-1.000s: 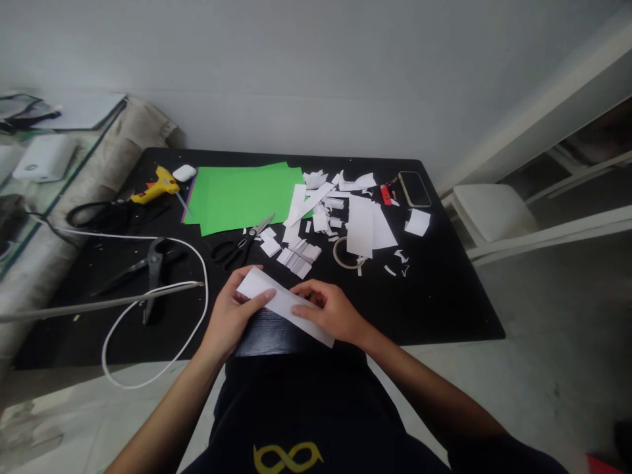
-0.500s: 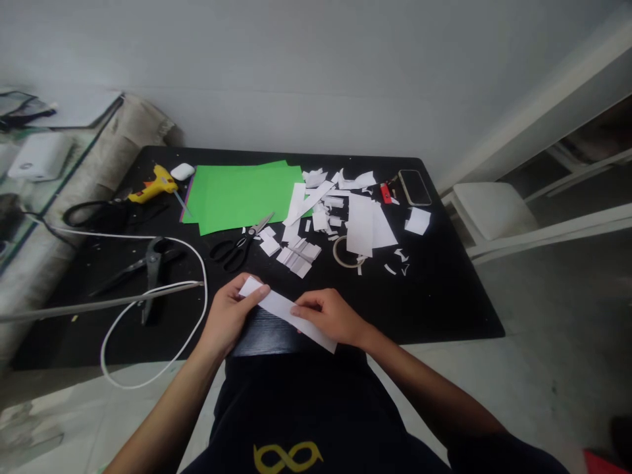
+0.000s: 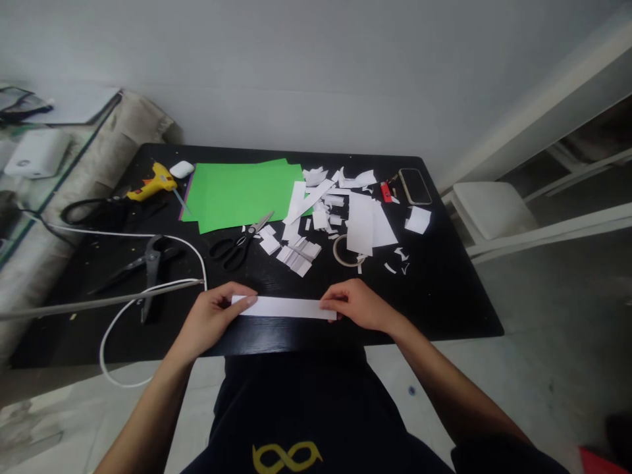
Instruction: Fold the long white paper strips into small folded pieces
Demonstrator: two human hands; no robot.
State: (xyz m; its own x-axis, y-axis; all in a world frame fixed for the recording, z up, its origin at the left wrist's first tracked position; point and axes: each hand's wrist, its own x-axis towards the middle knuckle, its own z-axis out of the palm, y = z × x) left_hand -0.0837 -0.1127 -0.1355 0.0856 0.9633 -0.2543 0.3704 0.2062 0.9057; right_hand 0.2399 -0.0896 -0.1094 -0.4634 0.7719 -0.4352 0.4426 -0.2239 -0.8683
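Swung from a slant to nearly level, the white paper strip [image 3: 284, 307] now spans both hands.
Left hand [image 3: 205, 321] pinches one end, right hand [image 3: 363, 304] the other, apparently keeping it straight; it sits above the black table [image 3: 434, 296] near its front edge; black-handled scissors [image 3: 251, 232] lie beyond.

Above the worktop [image 3: 434, 296], the left hand [image 3: 212, 317] and right hand [image 3: 360, 305] pinch opposite ends of a white paper strip [image 3: 286, 307], while scissors [image 3: 239, 242] lie beyond it between green sheets [image 3: 241, 194] and the hands, beside white paper pieces [image 3: 300, 255], with a tape roll [image 3: 338, 257] farther right.
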